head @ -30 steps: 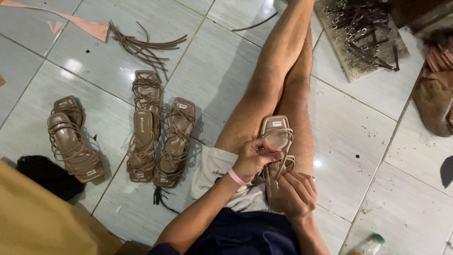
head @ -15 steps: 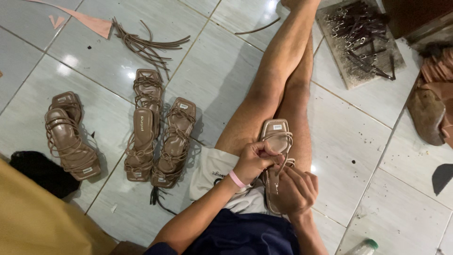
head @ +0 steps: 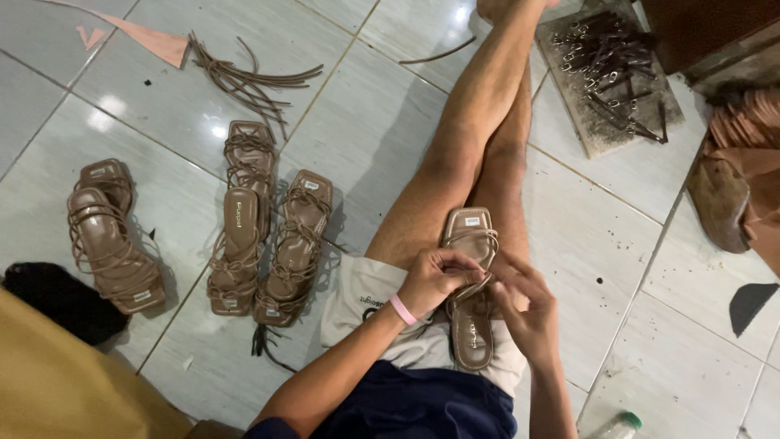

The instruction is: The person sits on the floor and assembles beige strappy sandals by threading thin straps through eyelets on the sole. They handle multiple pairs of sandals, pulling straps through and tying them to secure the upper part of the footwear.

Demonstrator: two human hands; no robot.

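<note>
A brown strappy sandal [head: 471,280] lies on my lap, toe pointing away along my outstretched legs. My left hand [head: 435,279], with a pink band at the wrist, pinches a thin strap at the sandal's middle. My right hand [head: 528,313] holds the same sandal from the right side, fingers curled on the straps. Both hands meet over the sandal's middle, hiding that part of the sole.
Several matching sandals lie on the tiled floor to the left: one pair [head: 106,236] and three more [head: 268,232]. Loose brown straps [head: 244,77] lie farther off. A board with metal buckles [head: 609,73] sits top right, brown material [head: 743,171] at the right edge, a bottle [head: 613,424] below.
My hands have stayed on the sandal and shifted slightly on its straps. The view has drifted a little.
</note>
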